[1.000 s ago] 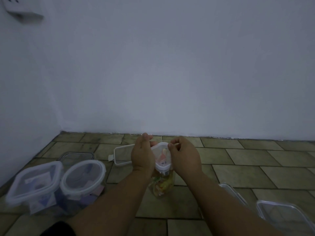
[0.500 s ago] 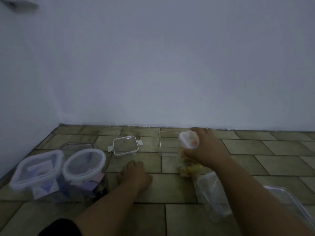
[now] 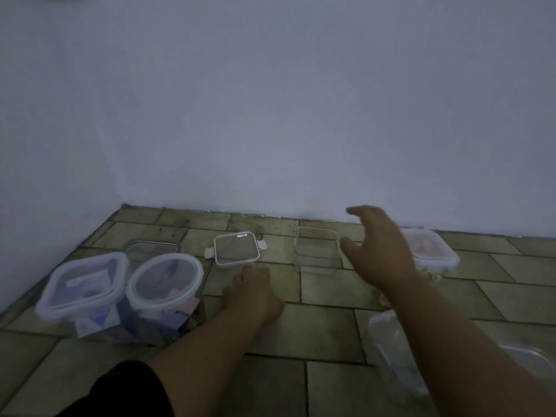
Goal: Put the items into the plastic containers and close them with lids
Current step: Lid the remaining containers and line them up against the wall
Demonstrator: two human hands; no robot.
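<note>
My right hand (image 3: 377, 249) hovers open above the floor, fingers spread, holding nothing. Just behind it on the right stands a lidded container (image 3: 433, 251) with colourful items inside, partly hidden by the hand. My left hand (image 3: 255, 291) rests palm down on the tiles. A loose square lid (image 3: 236, 248) lies flat ahead of the left hand. An empty clear square container (image 3: 316, 249) stands between the lid and my right hand. At the left stand a closed square container (image 3: 81, 285) and a closed round container (image 3: 164, 282), both filled.
Another clear lid or container (image 3: 153, 246) lies behind the round one near the wall corner. Empty clear containers (image 3: 391, 350) sit at the lower right, partly under my right forearm. The white wall (image 3: 270, 115) runs close behind everything.
My right hand carried the filled, lidded container to the right, set it on the floor and let go. My left hand went down onto the tiles and stays there.
</note>
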